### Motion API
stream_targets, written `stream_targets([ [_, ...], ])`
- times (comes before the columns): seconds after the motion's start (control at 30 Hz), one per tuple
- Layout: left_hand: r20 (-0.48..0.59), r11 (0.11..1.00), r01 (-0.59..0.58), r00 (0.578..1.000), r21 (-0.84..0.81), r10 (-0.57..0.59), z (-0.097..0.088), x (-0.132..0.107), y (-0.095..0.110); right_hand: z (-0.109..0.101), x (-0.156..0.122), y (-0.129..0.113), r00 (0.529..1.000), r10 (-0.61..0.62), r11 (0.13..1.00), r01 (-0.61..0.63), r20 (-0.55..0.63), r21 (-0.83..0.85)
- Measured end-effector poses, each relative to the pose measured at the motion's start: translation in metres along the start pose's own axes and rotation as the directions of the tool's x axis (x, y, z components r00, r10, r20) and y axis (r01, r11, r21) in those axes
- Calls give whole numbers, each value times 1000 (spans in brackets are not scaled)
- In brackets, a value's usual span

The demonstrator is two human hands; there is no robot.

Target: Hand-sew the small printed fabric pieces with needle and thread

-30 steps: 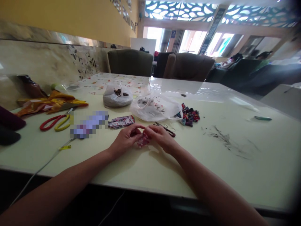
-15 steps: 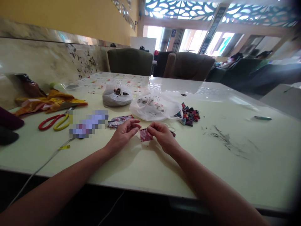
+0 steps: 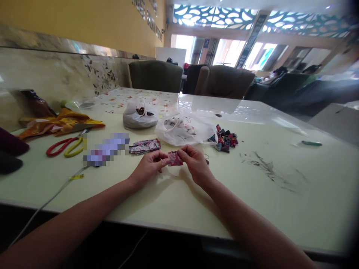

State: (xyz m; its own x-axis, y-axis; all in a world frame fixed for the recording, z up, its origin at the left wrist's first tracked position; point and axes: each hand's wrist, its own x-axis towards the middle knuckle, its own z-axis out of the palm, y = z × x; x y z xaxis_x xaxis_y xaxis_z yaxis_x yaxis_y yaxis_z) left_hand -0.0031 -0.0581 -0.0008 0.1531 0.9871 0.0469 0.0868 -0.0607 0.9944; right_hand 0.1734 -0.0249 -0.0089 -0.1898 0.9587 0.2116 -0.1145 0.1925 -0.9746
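A small pink patterned piece of fabric (image 3: 175, 158) is held up above the table between my two hands. My right hand (image 3: 196, 164) pinches its right edge between thumb and fingers. At its left edge, my left hand (image 3: 151, 164) is closed, thumb and forefinger pinching the cloth. Just behind my left hand lies a stack of patterned fabric pieces (image 3: 145, 146). A dark item (image 3: 207, 161), partly hidden by my right hand, rests on the table beside it. Beyond the hands sits a white plastic bag (image 3: 186, 130) with a printed pattern.
Left are scissors (image 3: 66, 146) with red and yellow handles, a blurred-out device with a cable (image 3: 67, 183), and orange cloth (image 3: 63, 123). A bag with dark contents (image 3: 140, 116) stands behind. Right are small sewn fabric pieces (image 3: 226, 138), loose dark threads (image 3: 265, 168) and a green tool (image 3: 312, 143).
My left hand has closed from loosely open fingers onto the left edge of the fabric piece. The fabric is now stretched level between both hands.
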Motion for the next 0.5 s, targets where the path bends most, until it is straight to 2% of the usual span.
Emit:
stream_targets([
  [0.3, -109, 1000, 27, 994, -4, -28, -2, 0, 0, 2, -2, -2, 997, 32, 999, -30, 67, -27],
  [0.5, -115, 998, -56, 992, 29, 59, -1, 0, 1, 2, -3, -4, 988, 68, 998, -68, 142, 1],
])
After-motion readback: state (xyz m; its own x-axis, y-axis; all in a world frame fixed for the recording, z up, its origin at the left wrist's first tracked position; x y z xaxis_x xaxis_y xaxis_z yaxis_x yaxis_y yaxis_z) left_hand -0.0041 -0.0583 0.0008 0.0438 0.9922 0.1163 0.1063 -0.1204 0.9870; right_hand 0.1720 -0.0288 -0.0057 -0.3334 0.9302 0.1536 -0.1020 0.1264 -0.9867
